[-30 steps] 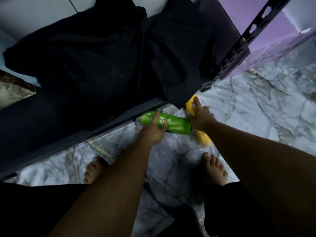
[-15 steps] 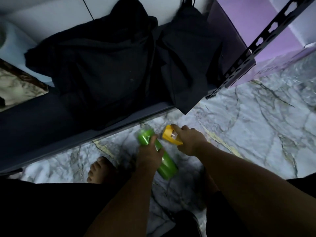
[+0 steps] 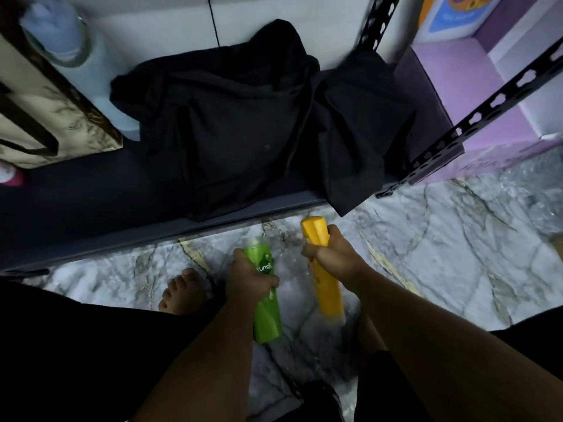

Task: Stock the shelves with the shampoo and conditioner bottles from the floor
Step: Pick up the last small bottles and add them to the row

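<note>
Two bottles are up off the marble floor (image 3: 426, 254), just in front of the dark shelf (image 3: 91, 214) with its black cloth (image 3: 243, 117). My left hand (image 3: 249, 278) wraps the green bottle (image 3: 266, 312) at mid-body; my right hand (image 3: 335, 257) is closed near the yellow bottle's (image 3: 327, 296) top. Each grip is fully closed. They look like stiff, smooth plastic, likely slippery, so I judge mid-body safest.

Green bottle (image 3: 265, 303) left hand (image 3: 248, 280), yellow bottle (image 3: 323, 275) right hand (image 3: 333, 257)
</note>
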Tool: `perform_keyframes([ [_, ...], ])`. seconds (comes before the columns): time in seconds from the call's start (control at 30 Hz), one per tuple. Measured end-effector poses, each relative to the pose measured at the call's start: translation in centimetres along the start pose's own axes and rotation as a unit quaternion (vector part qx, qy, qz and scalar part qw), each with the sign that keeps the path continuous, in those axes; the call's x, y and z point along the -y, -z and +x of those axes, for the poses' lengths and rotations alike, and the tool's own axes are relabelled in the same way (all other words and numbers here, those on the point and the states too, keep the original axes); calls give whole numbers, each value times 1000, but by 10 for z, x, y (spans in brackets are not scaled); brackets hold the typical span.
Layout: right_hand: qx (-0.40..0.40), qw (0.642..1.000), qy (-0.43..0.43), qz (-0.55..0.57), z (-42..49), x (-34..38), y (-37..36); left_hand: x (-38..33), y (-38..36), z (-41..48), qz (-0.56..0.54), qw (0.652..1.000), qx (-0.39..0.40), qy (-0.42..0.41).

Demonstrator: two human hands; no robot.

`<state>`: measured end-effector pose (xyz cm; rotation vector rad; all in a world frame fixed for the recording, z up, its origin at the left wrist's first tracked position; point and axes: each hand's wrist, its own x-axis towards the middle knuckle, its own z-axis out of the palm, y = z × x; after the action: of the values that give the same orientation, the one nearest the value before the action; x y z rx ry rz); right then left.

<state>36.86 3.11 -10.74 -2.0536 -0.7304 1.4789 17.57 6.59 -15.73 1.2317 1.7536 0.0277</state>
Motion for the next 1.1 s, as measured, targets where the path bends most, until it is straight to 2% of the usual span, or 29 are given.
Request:
perform_keyframes([
  [0.2,-36,993,22,106,-16,24,-8,-12,52,-12,-25,995,21,-96],
  [0.3,-36,994,62,88,-22,30,-19,-8,80,-26,-108,984,26,-140],
  [0.43,-20,988,123,89,-38,37,-43,4,102,-66,-179,964,-23,-194],
  [0.63,-104,966,235,23,-130,58,-80,30,130,-127,-115,957,-57,-260],
  [0.83,-79,949,287,-107,-177,59,-95,42,154,-163,-110,956,-127,-240],
  [0.97,-67,942,294,-150,-182,53,-91,42,155,-159,-25,956,-115,-268],
  [1.1,-67,934,307,-171,-174,44,-84,43,148,-150,7,958,-89,-272],
])
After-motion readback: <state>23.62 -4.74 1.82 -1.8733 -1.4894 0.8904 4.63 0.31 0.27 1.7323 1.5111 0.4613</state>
